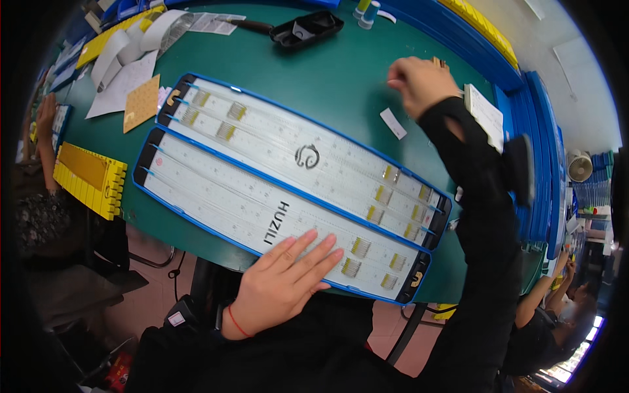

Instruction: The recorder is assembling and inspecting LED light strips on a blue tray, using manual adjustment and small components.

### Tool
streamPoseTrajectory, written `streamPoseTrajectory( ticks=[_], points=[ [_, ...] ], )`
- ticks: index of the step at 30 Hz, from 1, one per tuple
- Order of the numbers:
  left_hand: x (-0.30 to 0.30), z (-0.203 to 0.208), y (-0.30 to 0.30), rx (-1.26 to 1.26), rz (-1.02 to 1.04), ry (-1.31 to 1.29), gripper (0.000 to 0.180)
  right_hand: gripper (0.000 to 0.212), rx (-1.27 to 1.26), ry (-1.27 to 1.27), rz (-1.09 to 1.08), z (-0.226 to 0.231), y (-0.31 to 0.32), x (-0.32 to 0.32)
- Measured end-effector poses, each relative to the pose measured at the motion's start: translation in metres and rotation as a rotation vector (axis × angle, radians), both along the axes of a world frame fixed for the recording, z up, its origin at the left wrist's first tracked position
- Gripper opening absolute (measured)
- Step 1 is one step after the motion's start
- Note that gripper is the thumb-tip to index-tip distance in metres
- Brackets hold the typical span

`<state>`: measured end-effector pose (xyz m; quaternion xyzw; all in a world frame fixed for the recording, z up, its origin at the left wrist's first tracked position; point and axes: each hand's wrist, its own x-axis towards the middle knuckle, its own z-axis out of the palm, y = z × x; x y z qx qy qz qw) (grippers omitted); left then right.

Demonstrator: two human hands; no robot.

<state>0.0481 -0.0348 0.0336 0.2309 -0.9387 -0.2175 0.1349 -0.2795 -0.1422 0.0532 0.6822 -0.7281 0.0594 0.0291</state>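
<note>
A long hinged case (282,177) lies unfolded and slanting across the table. It has blue edges, black end pieces and white ruled panels under clear covers. Small yellowish rows of fine spring-like holders (360,247) sit toward both ends. My left hand (280,278) rests flat on the near panel's front edge, fingers stretched out. Beyond the case, my right hand (421,85) is raised at the far right with its fingers curled together and slightly blurred. Whatever may be between those fingertips is hidden. Close behind it is a small brown piece (439,63).
On the green table (229,59) are a black tray (306,29), a white paper slip (393,124), a notepad (483,114) and a tan card (141,103). Blue trays (534,164) border the right. A yellow rack (92,180) stands left, near another person's arm (46,131).
</note>
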Motion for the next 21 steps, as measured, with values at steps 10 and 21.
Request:
streamPoseTrajectory(
  ticks=[10, 21],
  points=[
    [-0.003, -0.006, 0.002, -0.012, -0.003, 0.016, 0.04, 0.011, -0.139, -0.57, -0.168, 0.042, 0.203, 0.082],
    [-0.041, -0.001, 0.038, 0.005, -0.002, -0.006, 0.046, 0.014, -0.063, -0.239, -0.233, 0.007, 0.23, 0.117]
  ],
)
